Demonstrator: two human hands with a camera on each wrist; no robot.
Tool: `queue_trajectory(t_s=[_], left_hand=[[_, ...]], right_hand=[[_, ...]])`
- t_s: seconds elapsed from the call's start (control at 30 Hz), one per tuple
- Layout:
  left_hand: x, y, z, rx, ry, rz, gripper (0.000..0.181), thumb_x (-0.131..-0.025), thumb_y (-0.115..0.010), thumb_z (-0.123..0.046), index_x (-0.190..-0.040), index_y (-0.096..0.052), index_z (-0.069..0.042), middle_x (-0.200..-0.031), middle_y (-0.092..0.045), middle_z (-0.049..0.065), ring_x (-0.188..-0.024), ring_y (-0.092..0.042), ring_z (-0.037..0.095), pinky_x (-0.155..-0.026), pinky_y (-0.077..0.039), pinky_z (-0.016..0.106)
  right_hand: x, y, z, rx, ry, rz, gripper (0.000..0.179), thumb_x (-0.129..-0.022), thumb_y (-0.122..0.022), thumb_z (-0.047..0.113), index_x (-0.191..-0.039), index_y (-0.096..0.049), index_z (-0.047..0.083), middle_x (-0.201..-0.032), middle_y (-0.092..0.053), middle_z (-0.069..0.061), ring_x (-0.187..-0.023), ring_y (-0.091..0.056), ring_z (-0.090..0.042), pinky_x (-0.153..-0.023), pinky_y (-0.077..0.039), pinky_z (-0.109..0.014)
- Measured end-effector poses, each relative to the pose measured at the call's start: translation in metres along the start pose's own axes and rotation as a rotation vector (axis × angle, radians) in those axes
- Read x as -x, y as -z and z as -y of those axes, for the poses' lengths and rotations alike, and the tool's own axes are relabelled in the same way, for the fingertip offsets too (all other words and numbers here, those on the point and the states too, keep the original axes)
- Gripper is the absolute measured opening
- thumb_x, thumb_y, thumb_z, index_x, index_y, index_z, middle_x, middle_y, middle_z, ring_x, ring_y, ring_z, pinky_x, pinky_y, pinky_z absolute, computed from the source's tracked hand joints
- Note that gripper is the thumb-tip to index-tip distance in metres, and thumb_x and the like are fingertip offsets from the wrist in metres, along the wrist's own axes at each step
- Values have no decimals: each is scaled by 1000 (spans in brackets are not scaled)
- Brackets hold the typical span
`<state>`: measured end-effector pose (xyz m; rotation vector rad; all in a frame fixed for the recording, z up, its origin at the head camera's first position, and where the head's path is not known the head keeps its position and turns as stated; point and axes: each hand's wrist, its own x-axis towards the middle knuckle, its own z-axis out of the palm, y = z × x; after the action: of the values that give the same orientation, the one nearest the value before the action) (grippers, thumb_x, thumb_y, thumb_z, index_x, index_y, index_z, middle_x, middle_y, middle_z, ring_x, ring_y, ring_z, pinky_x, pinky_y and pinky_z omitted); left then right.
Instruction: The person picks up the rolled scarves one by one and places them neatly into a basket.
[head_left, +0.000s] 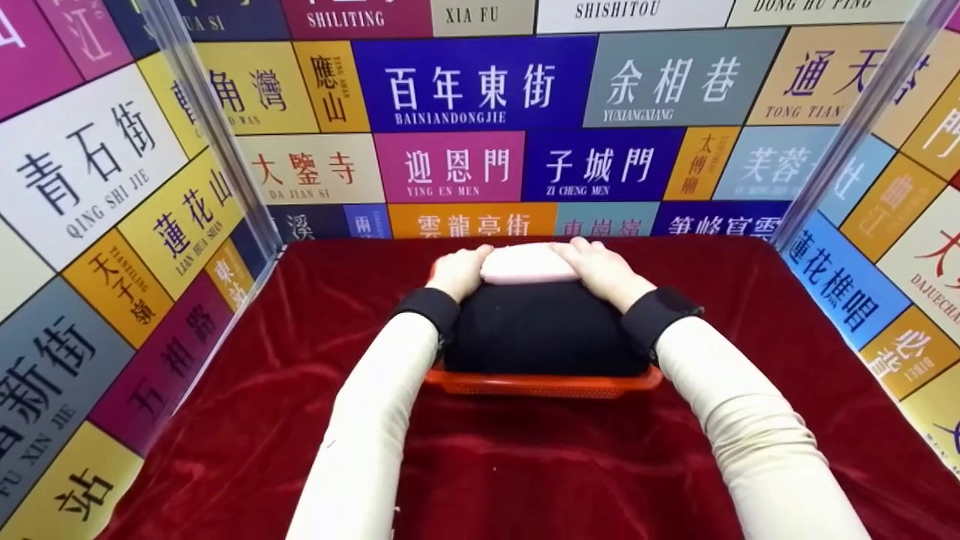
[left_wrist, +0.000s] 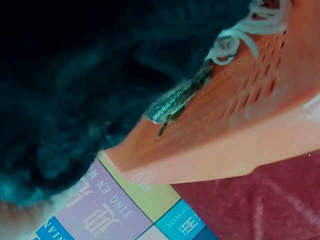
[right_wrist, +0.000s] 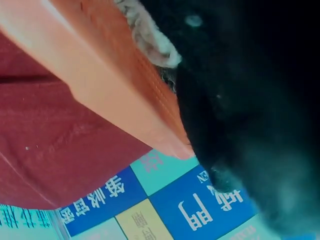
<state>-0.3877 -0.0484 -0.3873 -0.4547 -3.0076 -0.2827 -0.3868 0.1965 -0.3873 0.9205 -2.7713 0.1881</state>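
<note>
A bulky dark folded cloth (head_left: 551, 330) sits over an orange plastic basket (head_left: 547, 385), with a pale pink soft roll (head_left: 529, 264) lying along its far top edge. My left hand (head_left: 457, 271) grips the far left corner of this cloth pile, fingertips at the roll's left end. At the far right corner my right hand (head_left: 600, 268) holds the pile the same way, its fingers over the roll's right end. Fuzzy dark cloth (left_wrist: 75, 90) fills much of the left wrist view. Under it, white cord (left_wrist: 227, 47) and a bit of denim (left_wrist: 175, 102) show inside the basket.
Dark red velvet (head_left: 525, 465) covers the table. Behind and at both sides stand panels (head_left: 472, 82) printed with street names. Clear upright posts (head_left: 225, 142) mark the back corners. Black bands (head_left: 431, 309) wrap both wrists.
</note>
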Motion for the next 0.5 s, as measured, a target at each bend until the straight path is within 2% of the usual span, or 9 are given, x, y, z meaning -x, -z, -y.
queue_trajectory(t_s=[0.13, 0.23, 0.4, 0.5], left_hand=[[-2, 1, -1, -81, -11, 91, 39, -92, -42, -14, -130, -47, -22, -118, -61, 13, -106, -58, 29, -81, -48, 46], [-3, -2, 0, -62, -5, 136, 41, -93, -42, -12, -133, -46, -23, -123, -58, 11, -110, -56, 29, -85, -46, 46], [-2, -4, 1, 46, 15, 185, 43, -94, -42, -14, -136, -42, -24, -129, -54, 8, -116, -52, 28, -92, -43, 45], [-2, -2, 3, 86, -13, 171, 44, -94, -43, -18, -137, -41, -25, -130, -53, 8, -117, -51, 28, -93, -42, 45]], right_hand=[[-2, 2, 3, -12, -73, 153, 46, -94, -35, 8, -140, -35, 13, -131, -40, -24, -112, -44, -47, -84, -40, -60], [-2, 1, 3, -8, -101, 231, 45, -96, -33, 11, -141, -31, 14, -136, -38, -21, -115, -43, -46, -88, -39, -59], [-2, 0, 0, -49, -123, 279, 44, -99, -31, 17, -143, -28, 15, -140, -35, -19, -120, -40, -44, -94, -35, -58], [-1, -1, -2, -51, -121, 264, 50, -95, -41, 12, -143, -27, 14, -141, -34, -19, -121, -39, -45, -94, -34, -58]])
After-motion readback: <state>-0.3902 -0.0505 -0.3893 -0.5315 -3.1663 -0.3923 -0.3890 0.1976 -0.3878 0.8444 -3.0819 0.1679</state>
